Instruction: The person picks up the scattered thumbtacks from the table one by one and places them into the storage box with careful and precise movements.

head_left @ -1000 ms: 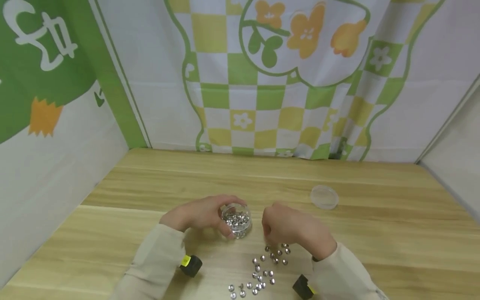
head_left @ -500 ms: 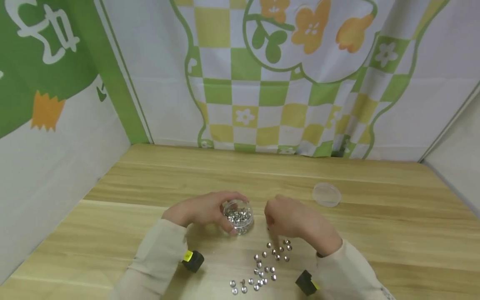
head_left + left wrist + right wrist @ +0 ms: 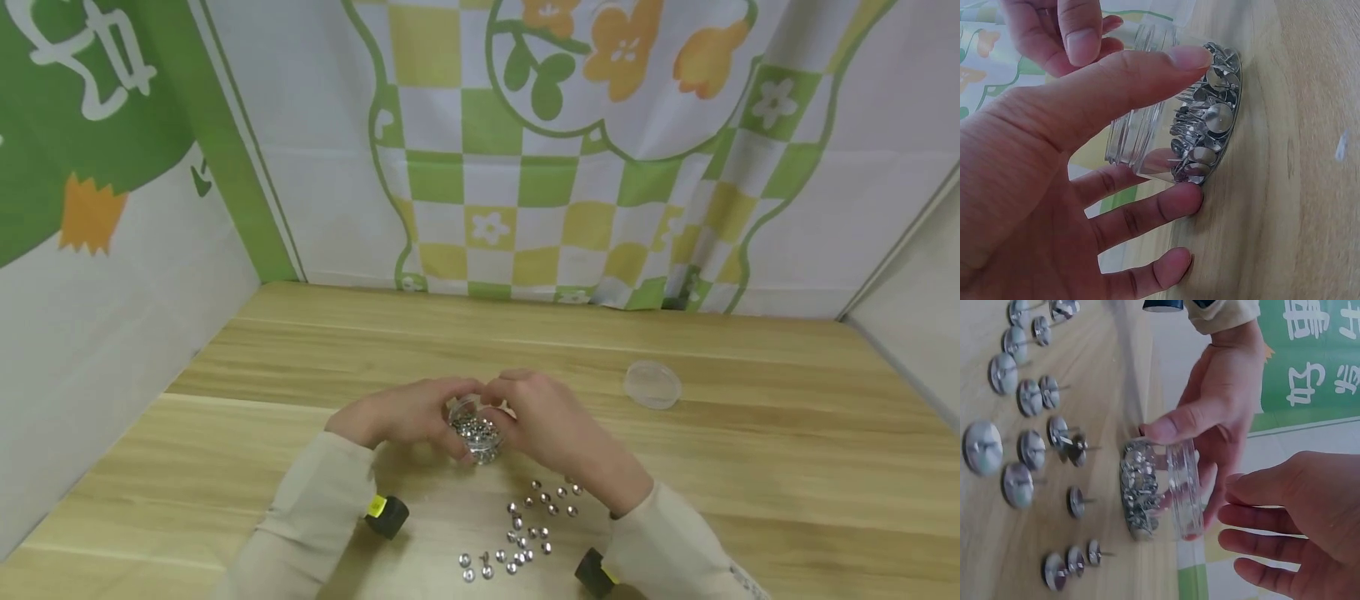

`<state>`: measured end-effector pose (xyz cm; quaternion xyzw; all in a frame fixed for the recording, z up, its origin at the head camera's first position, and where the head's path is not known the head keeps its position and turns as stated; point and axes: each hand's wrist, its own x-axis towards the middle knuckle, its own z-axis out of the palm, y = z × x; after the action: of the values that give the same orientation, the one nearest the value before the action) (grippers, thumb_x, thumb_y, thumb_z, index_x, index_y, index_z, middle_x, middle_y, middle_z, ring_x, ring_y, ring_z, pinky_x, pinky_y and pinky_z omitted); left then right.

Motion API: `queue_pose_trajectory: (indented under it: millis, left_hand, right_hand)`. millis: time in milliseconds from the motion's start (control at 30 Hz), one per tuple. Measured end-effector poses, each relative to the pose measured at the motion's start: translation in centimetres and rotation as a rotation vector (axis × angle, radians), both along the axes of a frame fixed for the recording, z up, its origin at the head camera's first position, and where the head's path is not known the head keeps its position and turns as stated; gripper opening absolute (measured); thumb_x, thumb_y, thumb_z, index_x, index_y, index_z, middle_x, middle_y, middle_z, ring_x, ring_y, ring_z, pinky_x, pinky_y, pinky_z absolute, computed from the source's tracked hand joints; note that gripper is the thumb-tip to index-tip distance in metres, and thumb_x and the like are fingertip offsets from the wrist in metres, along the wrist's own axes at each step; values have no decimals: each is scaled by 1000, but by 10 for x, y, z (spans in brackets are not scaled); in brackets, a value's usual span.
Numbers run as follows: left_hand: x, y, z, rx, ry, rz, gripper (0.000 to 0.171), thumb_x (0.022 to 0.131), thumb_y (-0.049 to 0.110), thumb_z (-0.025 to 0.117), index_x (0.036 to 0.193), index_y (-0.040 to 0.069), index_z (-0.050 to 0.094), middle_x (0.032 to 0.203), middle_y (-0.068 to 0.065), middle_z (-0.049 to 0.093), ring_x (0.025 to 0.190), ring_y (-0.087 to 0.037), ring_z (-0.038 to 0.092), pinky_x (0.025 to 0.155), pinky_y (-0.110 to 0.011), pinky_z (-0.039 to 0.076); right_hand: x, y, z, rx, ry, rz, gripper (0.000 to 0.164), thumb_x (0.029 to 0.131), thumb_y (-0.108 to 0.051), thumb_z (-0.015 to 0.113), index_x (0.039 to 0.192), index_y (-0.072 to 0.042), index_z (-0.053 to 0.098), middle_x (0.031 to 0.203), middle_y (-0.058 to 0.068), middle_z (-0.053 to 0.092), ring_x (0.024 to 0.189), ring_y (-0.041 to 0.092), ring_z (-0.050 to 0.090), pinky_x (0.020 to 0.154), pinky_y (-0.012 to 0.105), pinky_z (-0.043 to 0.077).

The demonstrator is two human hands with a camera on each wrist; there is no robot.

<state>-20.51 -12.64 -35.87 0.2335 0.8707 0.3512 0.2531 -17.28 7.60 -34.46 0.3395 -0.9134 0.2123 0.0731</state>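
My left hand point(image 3: 408, 412) holds a small clear round jar point(image 3: 1184, 487), its thumb on one side and fingers around the other. Silver thumbtacks point(image 3: 1218, 117) fill the jar's lower part, and its mouth is uncovered. Over that mouth is my right hand point(image 3: 551, 425), thumb and index fingertips close together at the rim. Whether a tack sits between those fingertips I cannot tell. In front of the jar, several loose thumbtacks point(image 3: 517, 523) lie scattered on the table. The right wrist view shows them mostly point up on their round heads point(image 3: 983, 448).
A clear round lid point(image 3: 652, 385) lies flat on the wooden table point(image 3: 300, 342), to the right beyond the right hand. Fabric with a green and yellow check point(image 3: 487, 179) hangs along the table's back edge. Black wrist devices point(image 3: 387, 518) sit below both cuffs.
My right hand has moved left from above the loose tacks to the jar's mouth. The left hand keeps its hold on the jar. The head view has shifted slightly.
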Motion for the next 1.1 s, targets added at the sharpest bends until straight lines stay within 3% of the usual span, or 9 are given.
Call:
queue_pose_trajectory:
  millis: [200, 400, 600, 867, 1100]
  left_hand:
    - [1, -3, -4, 11, -1, 10, 80, 66, 23, 87, 136, 35, 51, 139, 0, 53, 126, -24, 49, 108, -54, 35]
    - [1, -8, -9, 3, 13, -3, 81, 65, 25, 88, 137, 31, 51, 139, -3, 53, 125, -26, 50, 107, -55, 37]
    - [1, -11, -6, -10, 13, -8, 80, 66, 24, 87, 137, 31, 51, 138, -5, 53, 123, -27, 51, 105, -55, 39]
    - [0, -11, -2, 2, 10, -6, 80, 66, 22, 87, 137, 31, 51, 137, -5, 54, 121, -27, 52, 105, -54, 39]
    - [-1, -1, -3, 5, 41, -28, 80, 65, 26, 88, 137, 33, 51, 142, -1, 52, 129, -26, 48, 110, -57, 33]
  right_hand:
    - [3, 20, -10, 30, -39, 18, 6, 87, -12, 68, 90, -11, 73, 84, -3, 69, 76, 7, 61, 71, 21, 53]
    - [27, 63, -30, 2, -43, 46, 3, 86, -12, 70, 85, -14, 72, 80, -8, 68, 73, -1, 58, 66, 18, 52]
    - [44, 87, -43, -52, -94, 104, 6, 86, -11, 70, 91, -16, 72, 84, -12, 68, 77, -6, 57, 68, 17, 52]
    - [41, 85, -41, -50, -55, 148, 13, 84, -5, 70, 85, -17, 70, 82, -11, 67, 77, -5, 57, 67, 15, 51]
    - [30, 63, -23, -145, -32, 141, 9, 86, -5, 70, 86, -14, 71, 80, -10, 66, 73, -3, 57, 65, 20, 54]
